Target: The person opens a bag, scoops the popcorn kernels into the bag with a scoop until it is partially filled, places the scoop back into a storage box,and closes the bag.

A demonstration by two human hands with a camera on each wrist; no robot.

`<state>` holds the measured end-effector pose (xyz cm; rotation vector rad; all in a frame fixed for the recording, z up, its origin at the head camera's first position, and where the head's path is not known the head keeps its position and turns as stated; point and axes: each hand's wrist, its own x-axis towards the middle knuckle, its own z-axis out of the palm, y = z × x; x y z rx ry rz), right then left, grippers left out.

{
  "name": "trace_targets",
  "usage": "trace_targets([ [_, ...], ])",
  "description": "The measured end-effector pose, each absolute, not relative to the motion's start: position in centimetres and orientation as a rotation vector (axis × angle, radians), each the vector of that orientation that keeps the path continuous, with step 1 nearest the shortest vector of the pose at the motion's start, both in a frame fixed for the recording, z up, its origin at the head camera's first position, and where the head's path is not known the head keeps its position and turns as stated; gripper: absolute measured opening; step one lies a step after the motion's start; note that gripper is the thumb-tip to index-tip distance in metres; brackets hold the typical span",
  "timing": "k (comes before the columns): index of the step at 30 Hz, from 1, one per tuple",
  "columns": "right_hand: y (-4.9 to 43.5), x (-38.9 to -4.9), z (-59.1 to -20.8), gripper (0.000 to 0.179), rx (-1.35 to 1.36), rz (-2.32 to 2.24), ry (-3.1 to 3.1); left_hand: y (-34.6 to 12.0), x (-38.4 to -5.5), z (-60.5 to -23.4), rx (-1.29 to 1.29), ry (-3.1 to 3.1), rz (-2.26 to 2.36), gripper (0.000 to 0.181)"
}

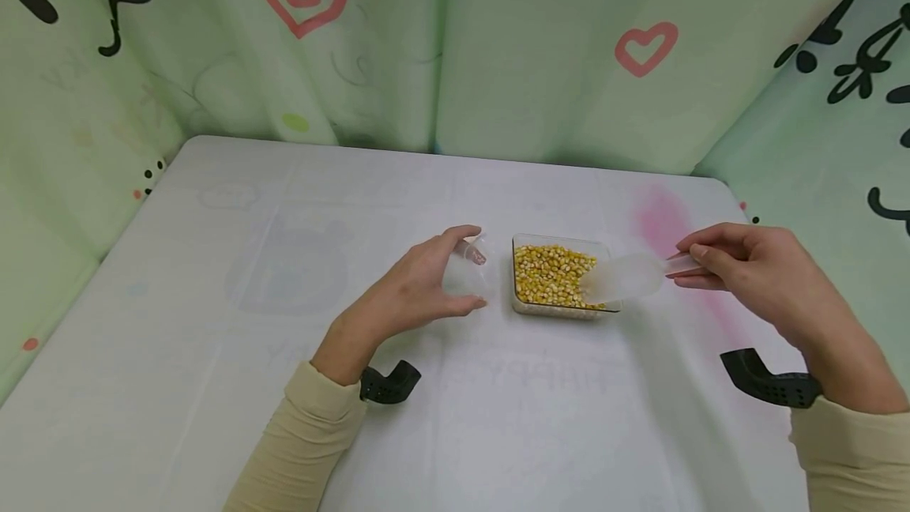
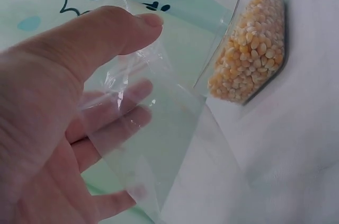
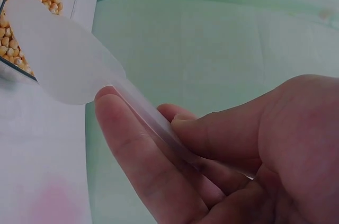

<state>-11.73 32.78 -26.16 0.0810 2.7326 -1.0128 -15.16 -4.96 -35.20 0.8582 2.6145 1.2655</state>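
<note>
A clear rectangular container (image 1: 566, 310) of yellow corn kernels (image 1: 550, 271) stands on the table between the two hands. On its left, my left hand (image 1: 419, 283) holds a thin clear plastic bag (image 2: 153, 144), thumb and fingers spread wide in a C around it. Several fingers show through the film in the left wrist view. From the right, my right hand (image 1: 753, 263) grips the handle of a translucent white scoop (image 3: 63, 60) between thumb and fingers. The scoop's front end overlaps the kernels at the container's right side.
A white cloth with faint prints and a pink patch covers the table (image 1: 498, 417). Pale green curtains (image 1: 526, 62) with hearts and black marks hang behind and at both sides. Black straps (image 1: 391, 382) circle both wrists, below beige sleeves (image 1: 306, 425).
</note>
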Motion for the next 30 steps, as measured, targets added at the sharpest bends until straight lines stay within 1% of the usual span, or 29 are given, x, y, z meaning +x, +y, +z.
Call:
trace_targets([
  [9,32.84,-11.91,-26.23,0.039,0.050,-1.024,2.730,-4.93,-15.22,-35.23,0.823,2.572,1.306,0.069],
  [17,32.90,-11.90,-26.23,0.039,0.049,-0.993,2.751,-5.05,-15.26,-35.19,0.788,2.554,1.317,0.076],
  [24,32.67,-11.89,-26.26,0.037,0.028,-0.986,2.767,-5.04,-15.18,-35.13,0.737,2.528,1.337,0.064],
  [30,32.50,-11.88,-26.47,0.036,0.030,-0.995,2.745,-5.02,-15.19,-35.24,0.739,2.516,1.347,0.060],
])
